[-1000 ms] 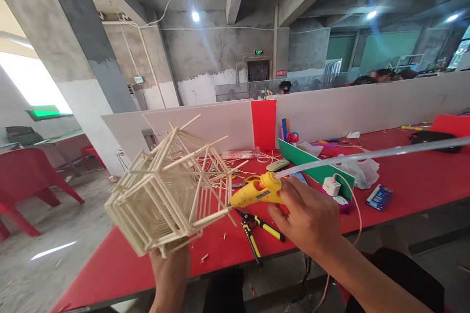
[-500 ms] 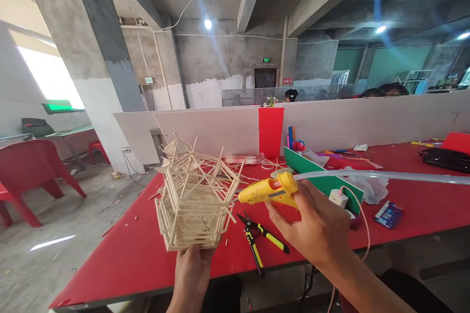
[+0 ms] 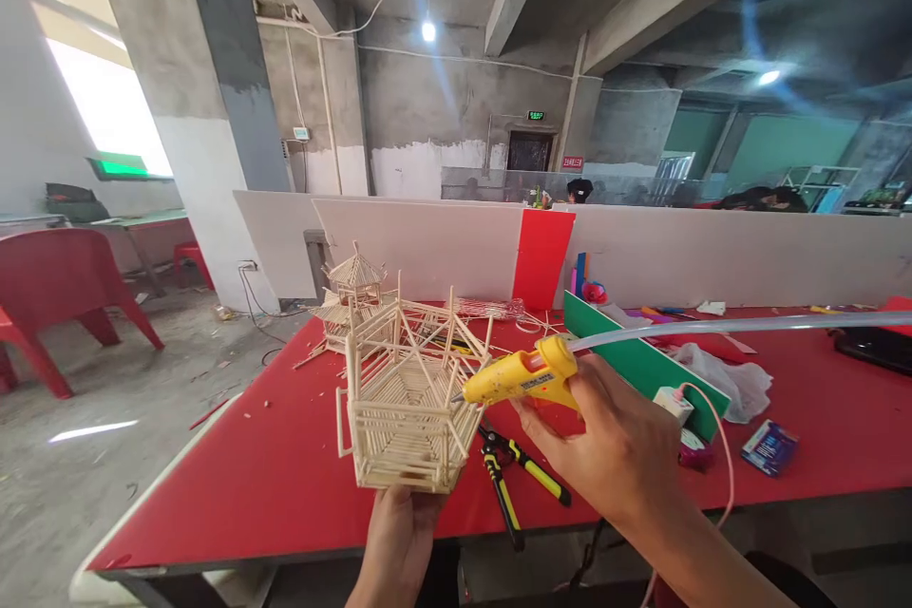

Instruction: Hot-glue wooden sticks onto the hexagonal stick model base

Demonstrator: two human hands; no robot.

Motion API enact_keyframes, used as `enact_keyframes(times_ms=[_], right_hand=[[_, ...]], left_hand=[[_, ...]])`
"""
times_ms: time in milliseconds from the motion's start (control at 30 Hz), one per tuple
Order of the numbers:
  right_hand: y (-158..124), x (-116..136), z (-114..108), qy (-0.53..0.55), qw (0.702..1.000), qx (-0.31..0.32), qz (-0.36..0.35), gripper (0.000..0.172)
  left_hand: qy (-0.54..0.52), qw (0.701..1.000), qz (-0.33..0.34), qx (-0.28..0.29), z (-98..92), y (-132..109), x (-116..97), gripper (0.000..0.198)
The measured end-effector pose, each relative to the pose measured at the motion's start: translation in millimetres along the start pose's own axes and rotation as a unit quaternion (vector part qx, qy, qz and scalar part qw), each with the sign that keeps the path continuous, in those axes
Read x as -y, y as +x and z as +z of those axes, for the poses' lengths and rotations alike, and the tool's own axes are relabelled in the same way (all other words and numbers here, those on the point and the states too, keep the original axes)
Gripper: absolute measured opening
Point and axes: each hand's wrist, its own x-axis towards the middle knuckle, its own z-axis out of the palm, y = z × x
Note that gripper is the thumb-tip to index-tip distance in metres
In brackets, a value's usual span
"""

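Observation:
My left hand (image 3: pixel 400 537) holds up a many-sided model frame (image 3: pixel 403 413) built of thin wooden sticks, gripping it from below; the fingertips are hidden under its base. In my right hand (image 3: pixel 619 437) is a yellow hot glue gun (image 3: pixel 523 372), with a long clear glue stick (image 3: pixel 684 328) trailing out of its back to the right. The gun's metal nozzle is at the frame's right side, by an upper rail and post; whether it touches cannot be made out. Yellow-and-black pliers (image 3: pixel 514 475) lie spread on the table below the gun.
Behind the frame, a finished-looking stick pavilion (image 3: pixel 356 280) stands among loose sticks. To the right are a green board (image 3: pixel 641 356), a white plug adapter (image 3: pixel 674 404) with a pink cord, a plastic bag (image 3: pixel 733 380) and a blue box (image 3: pixel 769 448). White partitions (image 3: pixel 427 242) edge the red table (image 3: pixel 271 494).
The view has shifted a little. The stick frame has turned and tipped, showing more of its inside floor, and the glue gun's nozzle now overlaps its right side.

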Motion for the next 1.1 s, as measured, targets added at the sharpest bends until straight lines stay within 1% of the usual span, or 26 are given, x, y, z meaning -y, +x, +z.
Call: enact_keyframes(times_ms=[67, 267, 400, 467, 633, 800, 967, 1100], right_hand=[[2, 4, 2, 0.007, 1.000, 0.008, -0.009, 0.033], [7, 15, 11, 0.008, 0.999, 0.028, -0.034, 0.029], [10, 23, 20, 0.008, 0.998, 0.040, -0.054, 0.023], [11, 27, 23, 0.009, 0.997, 0.044, -0.059, 0.021], [11, 34, 30, 0.021, 0.996, 0.055, -0.072, 0.019], [10, 39, 34, 0.026, 0.995, 0.059, -0.078, 0.018], [10, 40, 36, 0.029, 0.995, 0.053, -0.082, 0.016], [10, 40, 36, 0.033, 0.994, 0.053, -0.086, 0.016]], left_hand=[[-0.012, 1.000, -0.011, -0.007, -2.5, 3, 3, 0.050], [-0.057, 0.998, -0.037, -0.003, -10.5, 15, 7, 0.049], [-0.078, 0.996, -0.043, -0.022, -16.1, 22, 7, 0.044], [-0.083, 0.995, -0.054, -0.021, -18.3, 24, 6, 0.042], [-0.095, 0.993, -0.063, -0.017, -22.1, 26, 0, 0.046], [-0.106, 0.992, -0.061, 0.001, -23.3, 24, -5, 0.047], [-0.099, 0.993, -0.062, -0.005, -24.1, 23, -8, 0.048], [-0.105, 0.992, -0.064, -0.007, -26.0, 25, -6, 0.044]])
